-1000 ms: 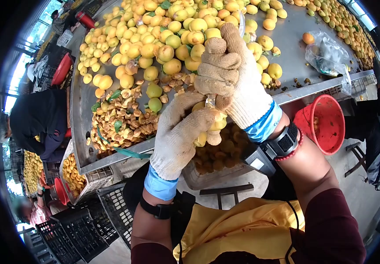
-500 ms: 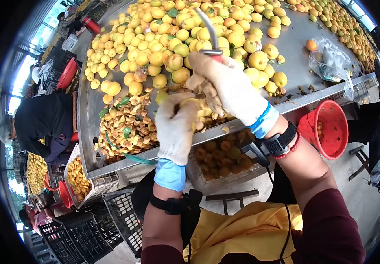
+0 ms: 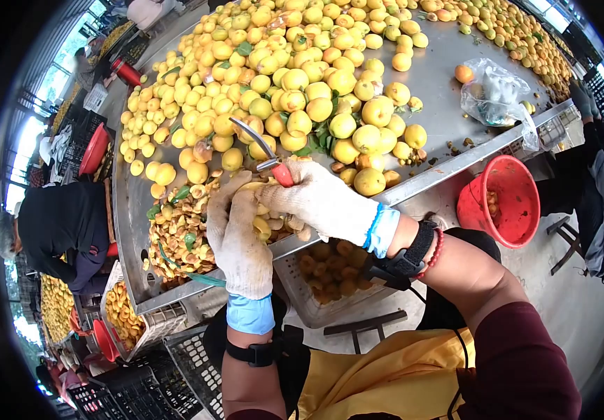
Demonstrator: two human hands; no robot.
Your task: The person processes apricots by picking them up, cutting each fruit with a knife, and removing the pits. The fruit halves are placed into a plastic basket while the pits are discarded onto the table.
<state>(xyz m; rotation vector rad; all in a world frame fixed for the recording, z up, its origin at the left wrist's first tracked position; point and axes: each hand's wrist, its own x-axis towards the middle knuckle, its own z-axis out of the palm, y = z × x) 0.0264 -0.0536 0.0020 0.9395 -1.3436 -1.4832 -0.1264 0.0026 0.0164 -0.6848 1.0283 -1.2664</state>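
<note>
My right hand (image 3: 323, 199), in a white knit glove, is closed round the red handle of a curved knife (image 3: 254, 140); its blade points up and left. Against it, my gloved left hand (image 3: 239, 231) has its fingers bent around a yellow apricot (image 3: 251, 186), mostly hidden between the gloves. Both hands are above the table's near edge. Left of them lies a heap of brown and yellow scraps (image 3: 179, 234) with a few leaves. Yellow apricot pieces (image 3: 263, 225) show just below the gloves. Beyond spreads a big pile of whole apricots (image 3: 295, 80).
The metal table (image 3: 442, 105) has a raised rim. A plastic bag (image 3: 491, 91) lies on its right side. Below stand a crate of fruit (image 3: 330, 315) and a red bucket (image 3: 501, 203). A person in dark clothes (image 3: 60, 224) bends at left, near black crates (image 3: 151, 381).
My right hand has come down and left to meet my left hand, and the knife blade has swung leftward. My left hand has shifted slightly left. The whole view has shifted a little.
</note>
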